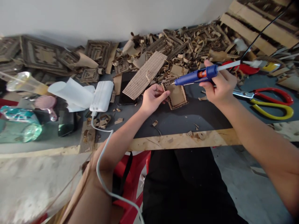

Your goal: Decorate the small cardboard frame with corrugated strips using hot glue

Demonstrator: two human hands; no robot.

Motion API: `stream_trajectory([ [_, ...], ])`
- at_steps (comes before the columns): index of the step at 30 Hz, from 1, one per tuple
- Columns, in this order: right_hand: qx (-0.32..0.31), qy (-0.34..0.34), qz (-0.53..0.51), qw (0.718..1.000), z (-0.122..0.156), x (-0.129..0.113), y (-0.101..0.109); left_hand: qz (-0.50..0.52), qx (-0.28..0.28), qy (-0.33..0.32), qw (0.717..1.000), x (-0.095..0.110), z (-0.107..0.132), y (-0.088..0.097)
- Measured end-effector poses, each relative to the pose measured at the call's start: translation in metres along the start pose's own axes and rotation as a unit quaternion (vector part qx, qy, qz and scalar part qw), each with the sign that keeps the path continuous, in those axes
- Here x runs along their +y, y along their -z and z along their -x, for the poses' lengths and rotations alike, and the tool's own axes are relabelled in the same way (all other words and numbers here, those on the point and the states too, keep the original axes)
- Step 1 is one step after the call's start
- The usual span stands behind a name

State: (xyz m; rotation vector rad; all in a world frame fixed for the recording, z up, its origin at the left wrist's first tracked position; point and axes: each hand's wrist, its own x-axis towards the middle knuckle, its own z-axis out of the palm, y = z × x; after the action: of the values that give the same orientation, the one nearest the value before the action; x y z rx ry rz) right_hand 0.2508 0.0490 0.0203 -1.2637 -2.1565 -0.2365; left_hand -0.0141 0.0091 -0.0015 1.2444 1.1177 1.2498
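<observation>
Seen from the head-worn camera, a person at a dark work surface (173,126) grips a blue hot glue gun (188,79) in the right hand (220,85), fingers wrapped around its body, a translucent glue stick (230,65) jutting from the rear. The left hand (151,100) pinches the left side of a small rectangular cardboard tray (177,95), thumb over its corrugated border. The tray is tilted above the middle of the surface, back from the front edge, with the gun's nozzle at its upper-left corner; whether the tip touches cannot be told. Behind the left hand, a corrugated cardboard strip (144,74) lies slantwise across a black phone (128,99). Scissors (257,101) with red and yellow handles lie near the surface's front right corner. A heap of curled cardboard offcuts (198,40) lines the back edge. Toward the left edge are a white power bank (102,96), its cable (97,165) running over the left forearm, a pink hairbrush (45,102) and, by the front left corner, a teal-tinted plastic bottle (20,127).
</observation>
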Motion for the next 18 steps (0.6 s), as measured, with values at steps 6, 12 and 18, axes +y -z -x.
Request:
stream_trajectory([
  [6, 0.001, 0.010, -0.025, 1.000, -0.0010, -0.0032, -0.0029, -0.036, -0.014, -0.019, 0.999, -0.0052, -0.0022, 0.0022],
  [12, -0.024, 0.009, -0.019, 0.999, -0.0022, -0.0033, -0.0025, -0.044, -0.007, -0.019, 0.999, -0.0066, -0.0031, 0.0032],
  [18, 0.011, 0.001, -0.015, 1.000, -0.0004, -0.0011, -0.0038, -0.034, -0.001, -0.014, 0.999, -0.0041, -0.0026, 0.0033],
])
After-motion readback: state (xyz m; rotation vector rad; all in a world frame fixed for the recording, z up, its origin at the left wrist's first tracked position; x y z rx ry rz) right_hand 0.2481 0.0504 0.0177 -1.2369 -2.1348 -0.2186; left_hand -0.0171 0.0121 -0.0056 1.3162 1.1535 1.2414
